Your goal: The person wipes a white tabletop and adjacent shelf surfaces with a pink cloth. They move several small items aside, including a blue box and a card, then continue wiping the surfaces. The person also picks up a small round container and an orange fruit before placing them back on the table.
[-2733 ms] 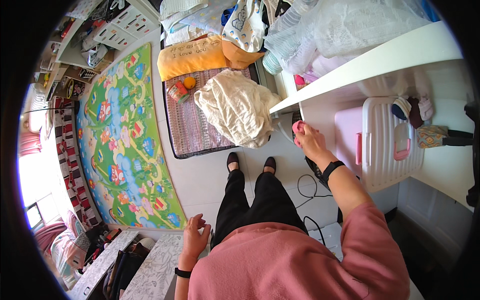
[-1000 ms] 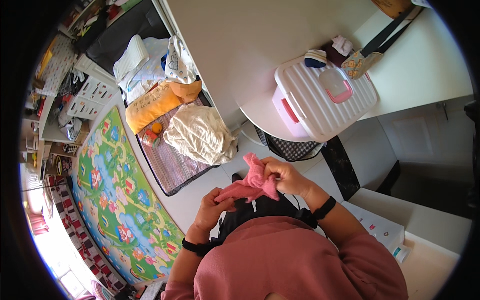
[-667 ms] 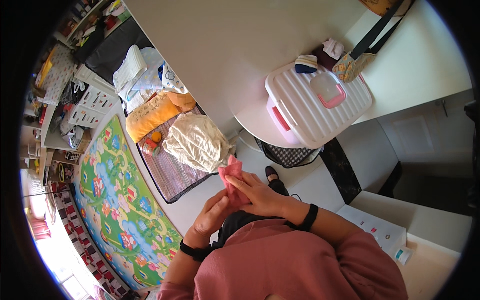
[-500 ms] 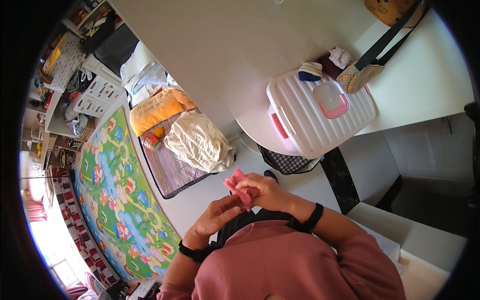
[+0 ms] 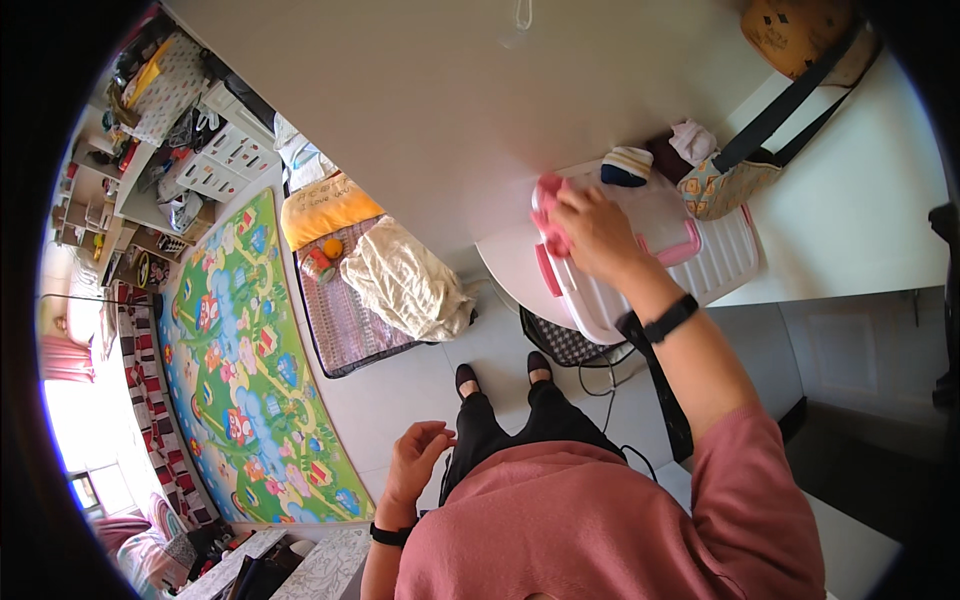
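Observation:
My right hand (image 5: 592, 232) reaches out over the white ribbed lid of a storage box (image 5: 690, 270). Its fingers are closed on a soft pink bundle, which looks like rolled socks (image 5: 551, 205), at the lid's left edge. On the lid's far side lie a navy and cream striped sock bundle (image 5: 626, 167), a dark maroon bundle (image 5: 664, 158) and a pale pink one (image 5: 692, 142). My left hand (image 5: 414, 462) hangs low at my left side, fingers loosely bent and apart, with nothing in it.
The box stands on a white table (image 5: 850, 235) with a rounded end. A strapped patterned bag (image 5: 735, 185) rests beside the lid. On the left are a bed mat (image 5: 350, 330) with a cream cloth (image 5: 405, 280) and yellow pillow (image 5: 325, 210), and a colourful play mat (image 5: 245, 390).
My right hand has carried the pink socks from in front of my body forward and right to the box lid. My left hand has let go of them and dropped lower.

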Available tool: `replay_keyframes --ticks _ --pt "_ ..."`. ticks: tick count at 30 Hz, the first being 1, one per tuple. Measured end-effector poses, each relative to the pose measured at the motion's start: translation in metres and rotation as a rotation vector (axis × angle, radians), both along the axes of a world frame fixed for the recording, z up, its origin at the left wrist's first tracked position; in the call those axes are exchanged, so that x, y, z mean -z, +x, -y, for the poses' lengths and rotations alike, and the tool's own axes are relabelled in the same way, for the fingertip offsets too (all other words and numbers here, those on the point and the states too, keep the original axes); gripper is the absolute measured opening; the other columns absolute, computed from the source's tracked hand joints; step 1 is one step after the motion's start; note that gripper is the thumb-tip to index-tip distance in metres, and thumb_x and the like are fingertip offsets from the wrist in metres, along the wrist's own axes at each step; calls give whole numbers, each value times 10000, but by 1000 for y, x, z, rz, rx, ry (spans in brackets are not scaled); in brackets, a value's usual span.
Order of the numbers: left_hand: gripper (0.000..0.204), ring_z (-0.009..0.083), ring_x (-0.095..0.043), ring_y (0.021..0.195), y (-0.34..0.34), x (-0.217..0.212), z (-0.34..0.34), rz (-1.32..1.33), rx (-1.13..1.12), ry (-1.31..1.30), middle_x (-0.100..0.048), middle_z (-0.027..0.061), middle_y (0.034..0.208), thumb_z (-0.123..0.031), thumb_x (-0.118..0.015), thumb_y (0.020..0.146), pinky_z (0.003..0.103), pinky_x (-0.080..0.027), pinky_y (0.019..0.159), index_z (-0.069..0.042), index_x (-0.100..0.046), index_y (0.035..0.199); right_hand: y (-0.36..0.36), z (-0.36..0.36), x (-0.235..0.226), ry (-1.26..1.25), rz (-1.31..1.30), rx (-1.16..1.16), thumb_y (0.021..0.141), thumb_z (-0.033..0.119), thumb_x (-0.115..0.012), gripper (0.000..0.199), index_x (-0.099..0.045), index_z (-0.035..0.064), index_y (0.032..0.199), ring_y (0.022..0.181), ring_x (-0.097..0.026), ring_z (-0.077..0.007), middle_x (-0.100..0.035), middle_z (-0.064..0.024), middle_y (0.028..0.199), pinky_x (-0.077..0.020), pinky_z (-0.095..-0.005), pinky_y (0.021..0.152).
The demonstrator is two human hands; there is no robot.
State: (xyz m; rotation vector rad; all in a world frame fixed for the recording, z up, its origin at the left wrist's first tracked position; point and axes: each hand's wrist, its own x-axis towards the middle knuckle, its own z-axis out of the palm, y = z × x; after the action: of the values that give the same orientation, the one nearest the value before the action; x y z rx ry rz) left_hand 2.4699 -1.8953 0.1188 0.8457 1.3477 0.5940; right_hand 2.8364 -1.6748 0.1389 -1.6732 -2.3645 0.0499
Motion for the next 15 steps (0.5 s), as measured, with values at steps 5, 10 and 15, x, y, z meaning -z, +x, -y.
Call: replay_keyframes --ticks 5,10,15 --pt "243 233 -690 959 -31 10 27 -31 -118 -5 -694 162 1041 -69 -588 947 344 -551 872 58 -596 1155 6 98 -8 -58 -54 -156 760 51 -644 417 -642 149 1166 1082 -556 -276 -612 -44 1203 -490 -441 845" --pt "246 216 -690 922 -44 25 46 -59 -213 -19 -701 162 1003 -63 -622 933 331 -562 841 79 -602 1133 5 106 -22 -224 7 -254 759 48 -654 425 -661 151 1172 1031 -574 -279 -613 -60 1226 -507 -389 890" --pt "251 217 -686 951 -38 27 53 -131 -111 17 -693 155 1022 -76 -599 950 333 -556 865 69 -593 1154 -14 -2 0 99 -96 -147 763 71 -677 272 -646 106 1032 1048 -577 -331 -614 -79 1240 -518 -430 880"
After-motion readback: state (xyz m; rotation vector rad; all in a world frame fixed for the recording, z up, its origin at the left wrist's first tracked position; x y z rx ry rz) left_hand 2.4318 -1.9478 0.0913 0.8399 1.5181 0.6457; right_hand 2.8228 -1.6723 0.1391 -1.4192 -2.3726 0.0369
